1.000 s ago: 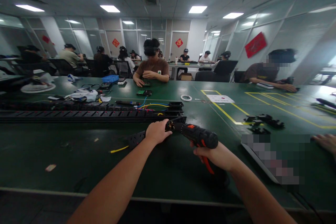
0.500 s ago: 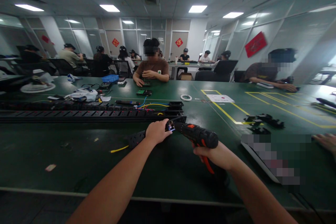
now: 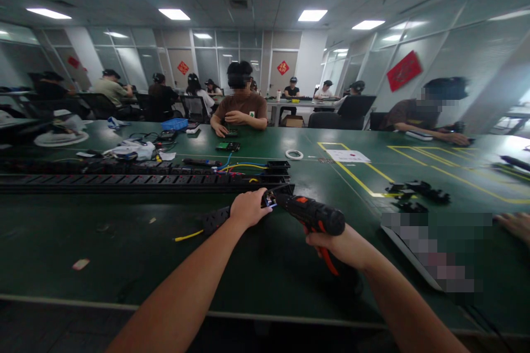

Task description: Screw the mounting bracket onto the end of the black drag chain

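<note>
My right hand (image 3: 333, 244) is wrapped round the grip of a black and orange cordless drill (image 3: 317, 214). The drill points left, its nose at the end of a black socket strip (image 3: 216, 220). Over that strip lies my left hand (image 3: 248, 207), fingers closed on it near its right end, where metal parts show. A yellow wire (image 3: 189, 235) sticks out at the strip's left. Whether the drill's tip touches the strip is too small to tell. Just behind my hands are long black socket rails (image 3: 136, 182) with blue and yellow wires at their right end.
On the green table (image 3: 124, 265) are a white ring of tape (image 3: 293, 154), a paper sheet (image 3: 348, 155), black plastic parts (image 3: 422, 192) and a blurred-out flat device (image 3: 430, 259). A co-worker's hand (image 3: 515, 225) rests at the right edge. Another person (image 3: 239, 107) sits opposite.
</note>
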Demonstrator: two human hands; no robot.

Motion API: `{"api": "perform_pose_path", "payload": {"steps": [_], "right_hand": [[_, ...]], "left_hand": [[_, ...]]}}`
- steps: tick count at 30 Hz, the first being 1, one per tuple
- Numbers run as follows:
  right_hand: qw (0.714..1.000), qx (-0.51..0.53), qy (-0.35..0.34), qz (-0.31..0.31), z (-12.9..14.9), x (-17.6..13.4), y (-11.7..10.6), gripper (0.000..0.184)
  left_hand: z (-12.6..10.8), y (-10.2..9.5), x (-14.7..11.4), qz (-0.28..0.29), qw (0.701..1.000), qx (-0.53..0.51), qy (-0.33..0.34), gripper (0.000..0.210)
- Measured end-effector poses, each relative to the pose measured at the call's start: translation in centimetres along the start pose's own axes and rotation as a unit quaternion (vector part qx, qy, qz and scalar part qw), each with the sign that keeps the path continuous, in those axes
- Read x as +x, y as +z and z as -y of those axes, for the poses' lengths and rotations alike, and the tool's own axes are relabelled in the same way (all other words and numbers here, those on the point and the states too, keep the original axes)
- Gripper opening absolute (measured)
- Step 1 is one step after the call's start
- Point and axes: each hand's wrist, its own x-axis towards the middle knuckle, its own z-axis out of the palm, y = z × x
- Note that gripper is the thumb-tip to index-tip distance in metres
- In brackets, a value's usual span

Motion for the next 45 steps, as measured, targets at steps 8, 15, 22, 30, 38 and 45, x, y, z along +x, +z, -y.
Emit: {"api": "perform_pose_path", "payload": {"steps": [8,15,22,30,38,45], "right_hand": [[1.000,0.000,-0.003,0.002,0.10,-0.07,-0.03,0.014],[1.000,0.013,0.008,-0.013,0.55,-0.35,0.07,0.020],[1.000,0.008,0.016,-0.020,0.61,-0.40,0.14,0.026],[1.000,0.005,0.007,-0.022,0.61,-0.37,0.16,0.027],[1.000,0.007,0.003,-0.013,0.12,-0.12,-0.04,0.022],[1.000,0.011,-0.006,-0.008,0.18,-0.14,-0.02,0.017]], "left_hand": [[0.22,0.33,0.16,-0.012,1.000,-0.003,0.009,0.061],[-0.07,-0.22,-0.03,0.005,1.000,-0.004,-0.005,0.062],[0.01,0.13,0.10,-0.001,1.000,-0.002,0.000,0.061],[0.18,0.35,0.18,-0.021,1.000,0.000,0.011,0.061],[-0.20,-0.28,-0.03,0.009,1.000,-0.002,-0.005,0.062],[-0.06,-0.01,0.06,0.000,1.000,-0.004,0.000,0.061]]}}
